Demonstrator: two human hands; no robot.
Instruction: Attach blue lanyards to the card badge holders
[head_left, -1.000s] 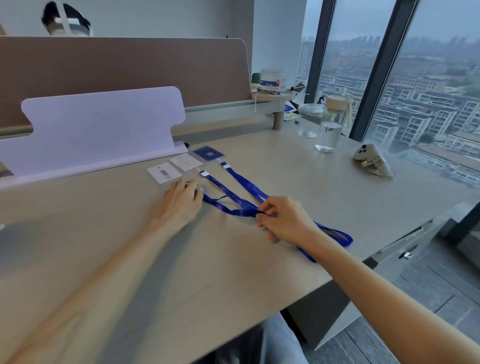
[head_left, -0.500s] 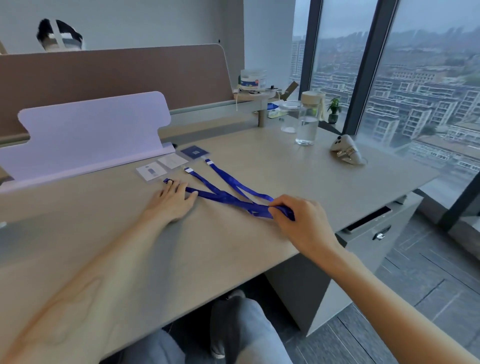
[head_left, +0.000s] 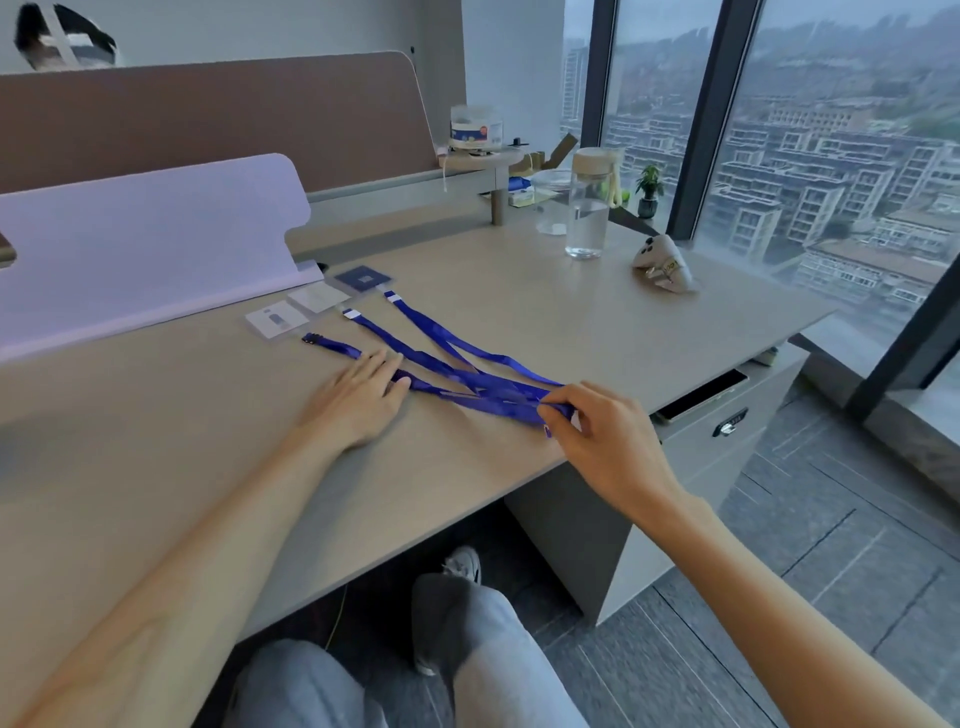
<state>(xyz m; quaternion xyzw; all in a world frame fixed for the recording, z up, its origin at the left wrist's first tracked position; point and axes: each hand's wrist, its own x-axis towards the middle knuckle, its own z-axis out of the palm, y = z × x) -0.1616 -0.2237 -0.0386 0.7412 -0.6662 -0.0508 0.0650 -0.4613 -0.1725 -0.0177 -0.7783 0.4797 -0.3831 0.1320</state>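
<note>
Three blue fabric lanyards (head_left: 457, 369) fan across a light wooden surface (head_left: 571, 322), their looped ends pinched in the right hand (head_left: 608, 436) at the near edge. The left hand (head_left: 358, 400) presses one strap, fingers straight. Three flat plastic card badge holders (head_left: 318, 297) lie just beyond the strap ends, with a clear water bottle (head_left: 587, 208) farther back.

A pale wooden desk (head_left: 571, 322) fills the near side of the room. Along the desk's back edge stands a brown partition (head_left: 234, 114), with a pale lavender panel (head_left: 145, 244) upright in front of it. To the right of the desk, tall windows (head_left: 841, 156) in dark frames (head_left: 716, 104) let in grey daylight over apartment blocks. A white wall (head_left: 511, 67) rises beyond the desk's far corner. Under the desk's right end sits a grey drawer cabinet (head_left: 696, 467) on a dark grey floor (head_left: 831, 545).
</note>
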